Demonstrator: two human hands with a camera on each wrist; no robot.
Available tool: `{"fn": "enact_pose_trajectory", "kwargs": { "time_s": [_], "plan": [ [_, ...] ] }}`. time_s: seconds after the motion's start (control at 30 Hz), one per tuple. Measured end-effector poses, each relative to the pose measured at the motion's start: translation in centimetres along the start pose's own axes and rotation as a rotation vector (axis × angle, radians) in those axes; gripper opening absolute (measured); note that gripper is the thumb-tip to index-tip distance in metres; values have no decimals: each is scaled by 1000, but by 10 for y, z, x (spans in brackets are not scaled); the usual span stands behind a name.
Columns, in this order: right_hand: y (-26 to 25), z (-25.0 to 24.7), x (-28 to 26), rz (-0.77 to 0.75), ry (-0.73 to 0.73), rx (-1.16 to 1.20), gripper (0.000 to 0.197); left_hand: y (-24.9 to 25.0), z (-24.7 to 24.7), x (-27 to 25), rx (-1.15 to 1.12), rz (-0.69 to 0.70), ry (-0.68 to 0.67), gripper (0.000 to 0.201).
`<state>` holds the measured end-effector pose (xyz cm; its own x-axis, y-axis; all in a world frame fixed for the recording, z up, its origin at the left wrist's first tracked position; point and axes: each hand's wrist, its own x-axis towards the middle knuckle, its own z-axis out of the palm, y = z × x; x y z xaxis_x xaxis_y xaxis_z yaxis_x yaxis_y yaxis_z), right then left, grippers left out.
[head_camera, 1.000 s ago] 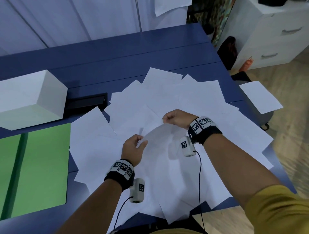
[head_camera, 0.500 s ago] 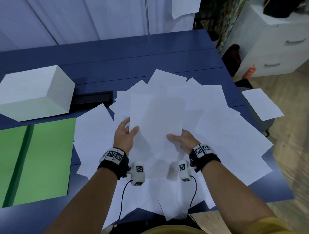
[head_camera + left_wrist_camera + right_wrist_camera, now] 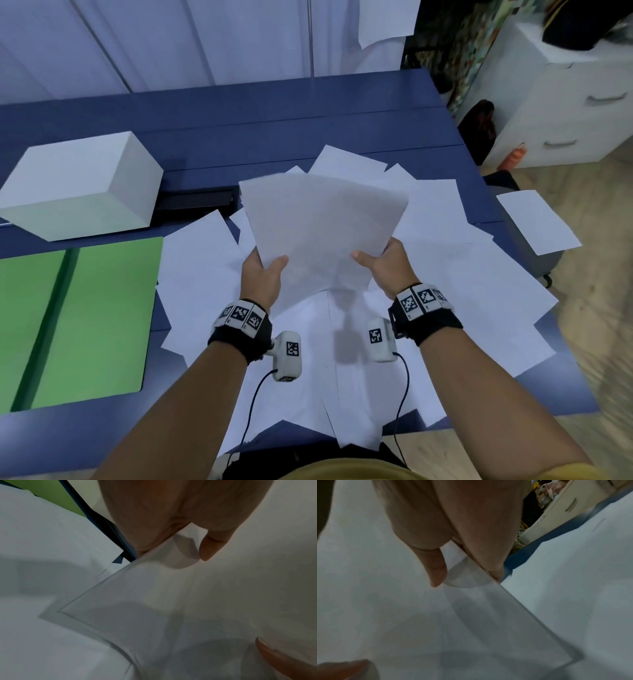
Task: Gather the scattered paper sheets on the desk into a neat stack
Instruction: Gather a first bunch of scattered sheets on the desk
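Paper everywhere on this blue desk (image 3: 308,113), and I've got one sheet (image 3: 322,233) lifted clear above the pile, tilted up toward me, both hands pinching its near edge. Left hand (image 3: 262,274) grips the corner at about 7 o'clock of the sheet, thumb (image 3: 211,547) lying on top and the fingers tucked underneath; right hand (image 3: 387,265) does the same at about 5 o'clock, thumb (image 3: 435,568) on top. So neither hand is clenched hard, just a light thumb-over pinch on the paper. Can't tell from these views if it's one sheet or a couple stuck together. The scattered sheets (image 3: 479,291) fan out below from roughly 9 through 3 o'clock, plus one sheet on the stool (image 3: 537,222) off the desk at 3. My take: I should pick a base spot, lay this one flat and square, then pull the others onto it edge to edge, keeping the grip loose so nothing creases. Green folder (image 3: 85,318) at 9 and white box (image 3: 78,185) at 10 stay out of it.
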<state>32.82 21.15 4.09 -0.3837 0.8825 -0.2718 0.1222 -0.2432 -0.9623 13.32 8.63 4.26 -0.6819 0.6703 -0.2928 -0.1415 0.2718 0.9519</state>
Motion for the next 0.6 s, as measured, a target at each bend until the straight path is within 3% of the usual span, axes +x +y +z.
{"fn": "enact_pose_trajectory", "kwargs": {
  "time_s": [0.2,0.37,0.5,0.6],
  "plan": [
    [34,1,-10,84,3,-79,25,-27,-2,-6,104,-129,39,22],
    [33,-1,-10,62,15,-64,19,-24,-4,-9,111,-88,55,15],
    [36,-1,-9,60,-14,-148,14,-23,-6,-10,141,-56,43,31],
    [35,2,-7,30,-16,-171,15,-18,-6,-10,168,-6,50,32]
  ]
}}
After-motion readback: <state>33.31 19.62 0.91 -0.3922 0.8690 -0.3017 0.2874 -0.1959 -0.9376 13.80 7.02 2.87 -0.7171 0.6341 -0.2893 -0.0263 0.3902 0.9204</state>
